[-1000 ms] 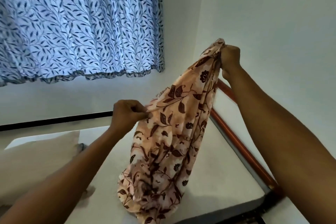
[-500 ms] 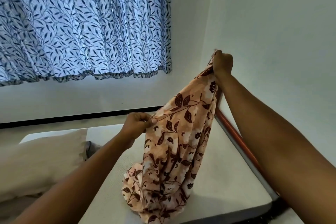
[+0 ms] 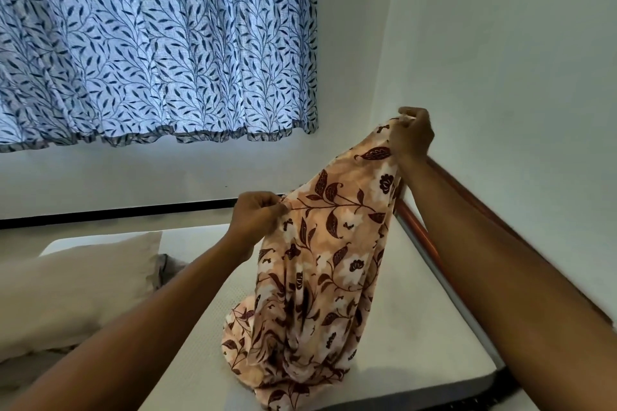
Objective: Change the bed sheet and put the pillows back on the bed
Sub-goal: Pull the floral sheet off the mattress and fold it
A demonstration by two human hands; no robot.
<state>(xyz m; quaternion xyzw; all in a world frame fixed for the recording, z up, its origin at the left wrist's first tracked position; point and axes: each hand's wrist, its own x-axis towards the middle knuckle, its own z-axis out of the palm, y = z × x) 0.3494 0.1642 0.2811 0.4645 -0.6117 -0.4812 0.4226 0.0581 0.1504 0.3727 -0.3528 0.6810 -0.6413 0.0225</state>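
Where both forearms reach in from the lower edge, the sheet [image 3: 320, 277] hangs between them, and its lowest folds lie bunched on the bare white mattress [image 3: 417, 344] close to the near corner. It is peach cloth printed with dark brown leaves and flowers (the print faces the camera). The left hand [image 3: 257, 213] pinches one edge of the sheet, with its fingers curled tight round a small fold. Higher and farther off, the right hand [image 3: 412, 133] grips the top corner, its fingers closed on the cloth, so the sheet stretches on a slant from one hand up to the other.

At the left an off-white pillow [image 3: 66, 284] lies on the mattress, well apart from the sheet. Something small and grey sits just beside it, too unclear to name. A reddish-brown rail [image 3: 414, 220] runs along the right side of the mattress against the pale wall [image 3: 500, 43], passing behind the right forearm. Beyond the mattress, a blue-and-white leaf-patterned curtain [image 3: 150, 43] hangs in the upper left, its hem ending above the bed.
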